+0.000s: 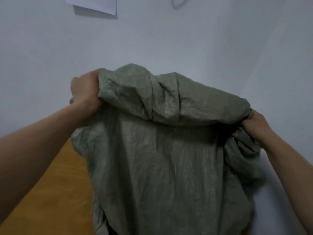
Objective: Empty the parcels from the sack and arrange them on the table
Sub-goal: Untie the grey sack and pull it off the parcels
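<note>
Both hands, left (84, 92) and right (257, 124), grip bunched corners of the sack (160, 150) raised over the table (55, 184) (parcels unseen), so shake gently, mouth low.

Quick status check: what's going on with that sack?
Left hand and right hand both gripping the grey sack, held up high. No parcels visible. Sack blocks the view below.

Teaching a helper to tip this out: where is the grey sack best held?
Probably by the two upper corners, one hand from each side, as the left hand and right hand grip now: the sack hangs limp, and bunched cloth there gives purchase.
</note>
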